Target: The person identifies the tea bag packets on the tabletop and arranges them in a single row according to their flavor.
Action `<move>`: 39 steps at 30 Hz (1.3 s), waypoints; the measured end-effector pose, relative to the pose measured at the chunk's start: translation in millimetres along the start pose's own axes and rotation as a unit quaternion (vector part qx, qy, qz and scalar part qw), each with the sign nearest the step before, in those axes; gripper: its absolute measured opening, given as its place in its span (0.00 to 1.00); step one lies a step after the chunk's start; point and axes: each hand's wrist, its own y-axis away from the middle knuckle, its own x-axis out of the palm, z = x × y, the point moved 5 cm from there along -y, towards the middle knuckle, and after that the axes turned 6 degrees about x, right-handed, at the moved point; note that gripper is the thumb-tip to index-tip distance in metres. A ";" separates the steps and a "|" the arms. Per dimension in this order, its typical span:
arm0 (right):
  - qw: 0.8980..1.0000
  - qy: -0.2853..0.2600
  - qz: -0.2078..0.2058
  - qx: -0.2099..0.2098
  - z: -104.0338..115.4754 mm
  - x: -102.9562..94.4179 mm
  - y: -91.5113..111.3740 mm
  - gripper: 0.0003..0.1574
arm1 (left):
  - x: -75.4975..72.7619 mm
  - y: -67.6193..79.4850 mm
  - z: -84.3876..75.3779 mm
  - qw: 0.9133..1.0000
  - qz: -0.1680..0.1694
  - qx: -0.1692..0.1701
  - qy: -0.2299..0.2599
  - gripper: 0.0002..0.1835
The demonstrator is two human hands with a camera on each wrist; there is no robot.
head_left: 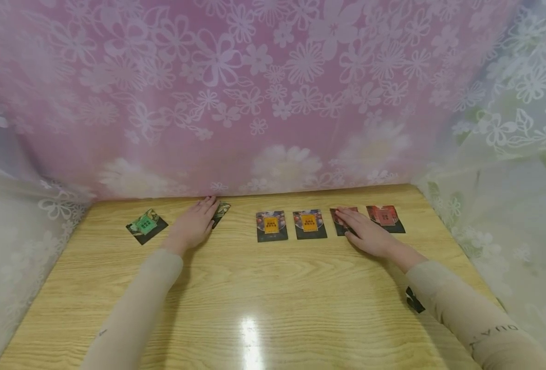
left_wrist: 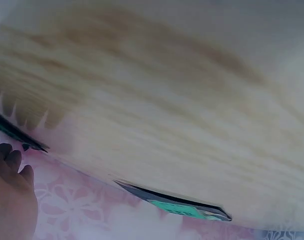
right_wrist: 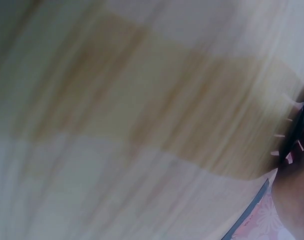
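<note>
In the head view my left hand rests with outstretched fingers on a small dark flat packet, most of which it covers. A packet with a green label lies turned at an angle to its left. My right hand lies palm down, fingers extended, over a red and black packet. Right beside it is a second red and black packet. Two packets with orange labels, one left and one right, lie between the hands. The left wrist view shows fingers against a dark packet.
A dark piece pokes out beside the right sleeve, which hides part of it. The wooden table meets a pink flowered curtain at its back edge, and pale flowered curtains hang at both sides.
</note>
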 end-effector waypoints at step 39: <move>1.000 -0.016 -0.016 -0.017 0.0 1.1 0.7 0.39 | 2.6 8.8 -41.9 0.999 0.023 0.016 0.032 0.36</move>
